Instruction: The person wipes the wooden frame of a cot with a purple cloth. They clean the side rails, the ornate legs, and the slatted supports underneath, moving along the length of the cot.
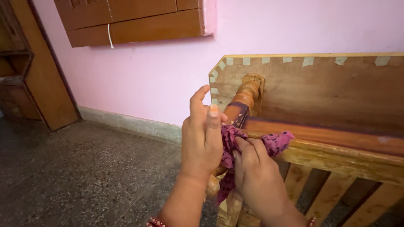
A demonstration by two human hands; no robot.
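Nearest the camera, the right hand (256,174) is pinched closed on a magenta patterned cloth (273,142), fingers pressing it against the wooden rail (336,157) of a bed frame. Just beside it, the left hand (203,134) curls around the turned wooden post (246,96), thumb and forefinger partly raised, touching the same cloth bunched at the post. Behind stands the headboard panel (328,92) against a pink wall (160,75), above a speckled floor (84,168).
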